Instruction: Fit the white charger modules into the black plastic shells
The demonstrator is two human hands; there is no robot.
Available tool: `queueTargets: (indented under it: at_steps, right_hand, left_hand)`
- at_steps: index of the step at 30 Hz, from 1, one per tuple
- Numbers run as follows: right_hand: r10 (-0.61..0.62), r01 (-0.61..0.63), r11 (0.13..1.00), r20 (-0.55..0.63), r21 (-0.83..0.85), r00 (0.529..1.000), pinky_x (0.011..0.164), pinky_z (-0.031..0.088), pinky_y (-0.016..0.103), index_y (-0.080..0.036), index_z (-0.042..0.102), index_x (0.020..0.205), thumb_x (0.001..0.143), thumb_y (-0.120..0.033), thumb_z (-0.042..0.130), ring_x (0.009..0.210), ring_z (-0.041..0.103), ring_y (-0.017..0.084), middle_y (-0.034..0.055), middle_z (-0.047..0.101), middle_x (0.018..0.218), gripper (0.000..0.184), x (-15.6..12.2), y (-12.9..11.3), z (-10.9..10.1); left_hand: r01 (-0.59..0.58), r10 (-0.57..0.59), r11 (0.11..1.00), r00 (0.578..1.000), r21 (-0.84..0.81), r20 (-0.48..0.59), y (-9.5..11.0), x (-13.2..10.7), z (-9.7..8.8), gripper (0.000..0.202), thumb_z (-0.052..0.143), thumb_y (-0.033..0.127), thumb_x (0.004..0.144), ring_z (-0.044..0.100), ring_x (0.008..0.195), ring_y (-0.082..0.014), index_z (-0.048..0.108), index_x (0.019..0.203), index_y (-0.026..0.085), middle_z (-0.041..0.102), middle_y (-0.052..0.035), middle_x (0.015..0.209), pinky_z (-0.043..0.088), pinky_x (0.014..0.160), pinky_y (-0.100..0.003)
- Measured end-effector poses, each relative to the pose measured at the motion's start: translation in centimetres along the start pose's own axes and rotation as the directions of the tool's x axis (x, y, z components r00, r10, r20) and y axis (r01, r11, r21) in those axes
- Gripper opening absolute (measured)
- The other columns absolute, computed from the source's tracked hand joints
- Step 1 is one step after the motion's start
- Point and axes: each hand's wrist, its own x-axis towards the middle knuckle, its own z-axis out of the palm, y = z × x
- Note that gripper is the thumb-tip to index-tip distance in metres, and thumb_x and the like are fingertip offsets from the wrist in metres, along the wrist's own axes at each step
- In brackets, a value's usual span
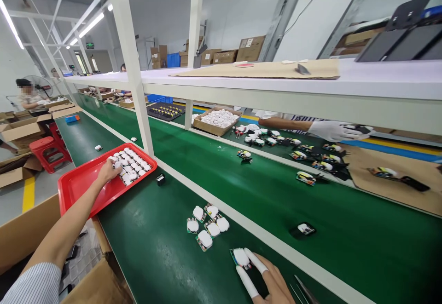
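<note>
Left hand among white-topped modules, rowed toward the right edge of a red tray (probably to save space), grip unclear; right hand pinches a circuit board near the worktop's railed edge

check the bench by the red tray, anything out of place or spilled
I see no spill or damage. A small black part stands alone beside the red tray, and one white piece lies beyond it, apart from the rows inside, so both look stray.
</note>
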Motion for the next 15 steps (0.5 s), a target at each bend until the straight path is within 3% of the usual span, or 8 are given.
queueTargets:
  at_steps: [5, 9, 11, 15]
  right_hand:
    - [-0.027, 0.027, 0.999, -0.021, -0.025, 0.999, 0.093, 0.062, 0.043, -0.023, 0.061, 0.136, 0.104, -0.045, 0.053, 0.113, 0.071, 0.030, 0.0143, 0.071, 0.129, 0.040, 0.3, -1.3, -0.2]
    - [-0.025, 0.025, 0.999, 0.000, -0.026, 1.000, 0.096, 0.061, 0.044, -0.022, 0.059, 0.137, 0.104, -0.041, 0.054, 0.116, 0.071, 0.030, 0.0144, 0.070, 0.130, 0.039, 0.3, -1.8, -0.7]
    - [-0.030, 0.030, 0.999, -0.006, -0.021, 1.000, 0.097, 0.061, 0.044, -0.022, 0.059, 0.138, 0.103, -0.041, 0.055, 0.117, 0.070, 0.030, 0.0145, 0.070, 0.131, 0.039, 0.2, -1.6, -0.6]
    - [-0.058, 0.058, 0.998, -0.023, -0.013, 0.998, 0.096, 0.061, 0.044, -0.023, 0.057, 0.140, 0.104, -0.039, 0.055, 0.116, 0.070, 0.030, 0.0142, 0.069, 0.131, 0.040, 0.2, -1.3, -0.1]
  left_hand:
    - [0.000, -0.008, 0.995, 0.997, -0.099, -0.079, 0.5, -2.2, -0.2, 0.056, 0.074, 0.046, 0.077, 0.065, 0.122, -0.0445, 0.054, 0.121, 0.018, 0.069, -0.0226, 0.131, 0.051, 0.101, -0.052]
    - [0.064, -0.107, 0.966, 0.981, -0.249, -0.164, 1.3, -3.0, -1.1, 0.053, 0.076, 0.048, 0.069, 0.064, 0.125, -0.0452, 0.056, 0.110, 0.020, 0.070, -0.0213, 0.128, 0.053, 0.102, -0.054]
    - [0.110, -0.189, 0.928, 0.963, -0.356, -0.195, 1.8, -3.0, -2.0, 0.047, 0.072, 0.052, 0.069, 0.070, 0.114, -0.0414, 0.057, 0.101, 0.020, 0.074, -0.0190, 0.113, 0.059, 0.091, -0.050]
    - [0.101, -0.250, 0.803, 0.952, -0.588, -0.178, 3.4, -3.5, -4.5, 0.039, 0.057, 0.055, 0.073, 0.071, 0.067, -0.0264, 0.056, 0.087, 0.019, 0.065, -0.0071, 0.073, 0.060, 0.057, -0.037]
